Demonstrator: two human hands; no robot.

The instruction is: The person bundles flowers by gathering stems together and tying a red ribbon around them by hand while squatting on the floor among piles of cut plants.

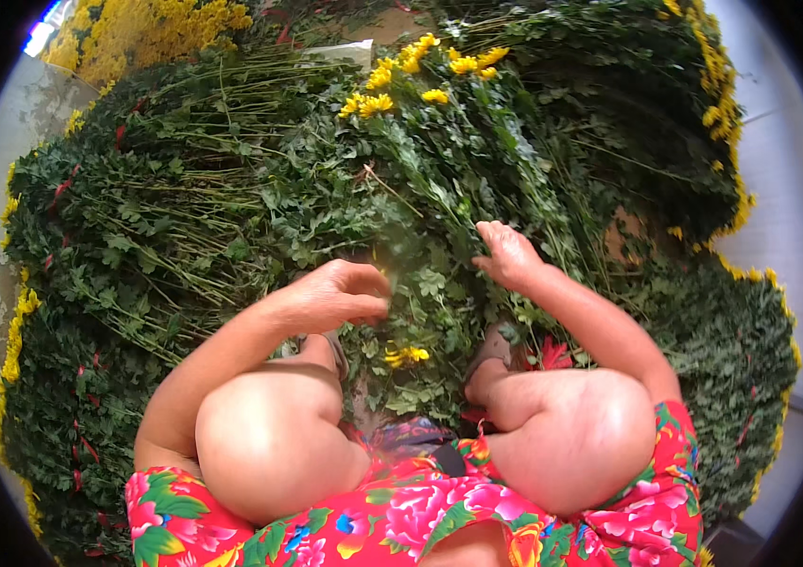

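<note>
My left hand [351, 293] is over the leaves in front of my left knee, thumb and fingers curled with a gap between them. I see nothing held in it, and its fingertips are a little blurred. My right hand [507, 255] reaches to the lower part of a loose bunch of leafy chrysanthemum stems [444, 163]; whether its fingers grip a stem I cannot tell. At the far end of that bunch are yellow chrysanthemum blooms [376, 105]. A single yellow flower head [407, 356] lies on the leaves between my feet.
Heaps of chrysanthemum stems lie at left [181, 205] and right [713, 354], with yellow blooms along their outer edges and red ties among them. A mass of yellow flowers [160, 35] is at the upper left. Red ribbon strips [550, 354] lie beside my right foot.
</note>
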